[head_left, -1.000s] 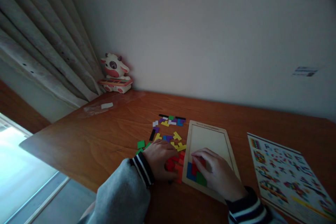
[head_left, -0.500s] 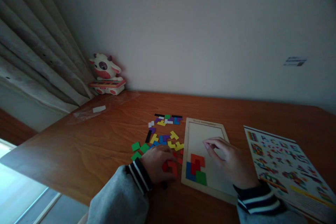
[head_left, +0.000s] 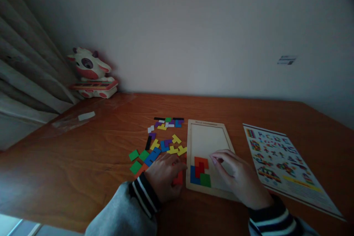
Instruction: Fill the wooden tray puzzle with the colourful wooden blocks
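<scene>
My left hand (head_left: 165,177) is over the near end of a spread of coloured puzzle pieces, fingers apart and reaching over a red piece (head_left: 178,179). Whether it touches that piece is hidden. Over the right side of a wooden puzzle board (head_left: 206,191) is my right hand (head_left: 240,177), thumb and fingertips pinched together with no piece visible between them. In the board's near left corner lie an orange piece (head_left: 198,160), a dark red piece (head_left: 197,171), a blue piece (head_left: 194,180) and a green square (head_left: 205,180), fitted together.
Left of the board lie several loose pieces, among them a green square (head_left: 135,167), a yellow piece (head_left: 176,139) and a black bar (head_left: 148,142). A printed pattern sheet (head_left: 287,167) is to the right. A cow toy (head_left: 92,75) stands at the back left near clear plastic (head_left: 65,122).
My left hand has opened its fingers wider and its index finger now reaches toward the board's edge. My right hand remains pinched over the board. The view has shifted slightly.
</scene>
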The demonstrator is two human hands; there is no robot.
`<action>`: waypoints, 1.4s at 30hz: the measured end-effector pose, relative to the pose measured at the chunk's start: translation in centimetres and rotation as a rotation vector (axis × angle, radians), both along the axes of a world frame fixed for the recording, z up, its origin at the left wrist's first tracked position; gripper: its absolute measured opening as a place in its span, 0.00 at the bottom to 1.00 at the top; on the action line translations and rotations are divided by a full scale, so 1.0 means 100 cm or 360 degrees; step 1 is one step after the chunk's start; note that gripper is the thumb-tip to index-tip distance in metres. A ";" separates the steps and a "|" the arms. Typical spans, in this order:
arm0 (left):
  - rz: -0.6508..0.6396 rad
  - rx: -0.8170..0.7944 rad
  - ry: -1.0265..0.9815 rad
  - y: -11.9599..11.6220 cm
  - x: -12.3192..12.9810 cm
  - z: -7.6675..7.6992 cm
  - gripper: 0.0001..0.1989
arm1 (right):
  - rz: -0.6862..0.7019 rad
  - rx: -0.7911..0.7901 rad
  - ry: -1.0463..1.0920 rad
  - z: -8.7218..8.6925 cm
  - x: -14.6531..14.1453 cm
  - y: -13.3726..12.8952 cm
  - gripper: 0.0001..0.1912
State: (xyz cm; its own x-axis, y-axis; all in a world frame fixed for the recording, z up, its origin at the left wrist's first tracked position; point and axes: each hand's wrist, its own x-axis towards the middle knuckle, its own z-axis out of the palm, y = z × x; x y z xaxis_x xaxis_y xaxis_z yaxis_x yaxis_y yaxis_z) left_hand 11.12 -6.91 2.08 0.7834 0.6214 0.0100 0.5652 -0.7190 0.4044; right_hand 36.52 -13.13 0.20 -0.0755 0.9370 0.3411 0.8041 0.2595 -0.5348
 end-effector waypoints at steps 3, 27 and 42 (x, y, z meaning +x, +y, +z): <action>-0.0018 -0.0019 0.0024 0.000 0.001 0.000 0.20 | 0.0026 0.0006 -0.0017 0.003 -0.007 -0.007 0.08; -0.0020 -0.0041 -0.0070 0.001 0.002 0.003 0.22 | 0.0220 0.0040 0.0152 0.002 -0.013 0.029 0.08; 0.0000 -0.0043 -0.0107 -0.001 -0.001 0.000 0.23 | 0.0371 -0.0064 0.0084 0.004 -0.043 0.022 0.07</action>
State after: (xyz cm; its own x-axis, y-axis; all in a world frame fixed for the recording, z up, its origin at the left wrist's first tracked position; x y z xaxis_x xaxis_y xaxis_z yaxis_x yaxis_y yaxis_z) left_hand 11.03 -7.05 2.08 0.7817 0.6220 0.0458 0.5358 -0.7074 0.4610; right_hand 32.23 -10.88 0.62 -0.2743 0.9092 0.3131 0.6957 0.4124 -0.5881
